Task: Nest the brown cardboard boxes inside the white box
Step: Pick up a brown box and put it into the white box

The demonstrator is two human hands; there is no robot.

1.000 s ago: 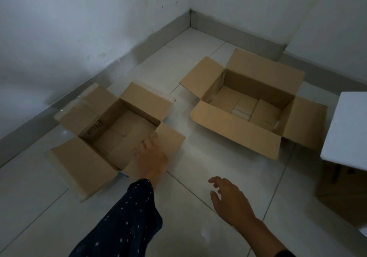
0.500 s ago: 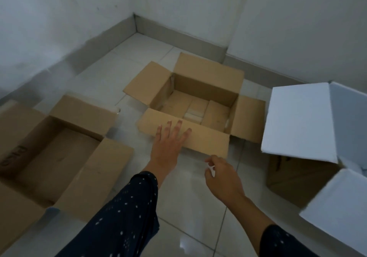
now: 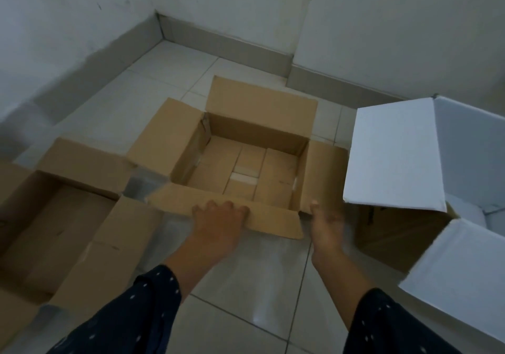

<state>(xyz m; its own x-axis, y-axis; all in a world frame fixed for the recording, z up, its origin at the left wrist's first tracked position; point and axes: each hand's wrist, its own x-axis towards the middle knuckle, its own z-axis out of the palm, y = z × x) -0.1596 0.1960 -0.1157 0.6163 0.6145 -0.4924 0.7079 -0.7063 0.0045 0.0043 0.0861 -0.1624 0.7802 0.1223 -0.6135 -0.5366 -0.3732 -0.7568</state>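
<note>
The white box (image 3: 464, 146) stands at the right of the frame, flaps thrown open, probably to receive the others. At centre, on the tiled floor (image 3: 246, 285), sits a brown cardboard box (image 3: 246, 162), open too. A second brown box (image 3: 54, 217) lies at lower left. The left hand (image 3: 218, 217) presses flat, fingers spread, on the centre box's near flap, apparently to hold it. The right hand (image 3: 326, 222), blurred, reaches its right corner; its grip I cannot tell.

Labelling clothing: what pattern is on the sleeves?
Dark navy with small white dots; head view, clearest on the left sleeve.
</note>
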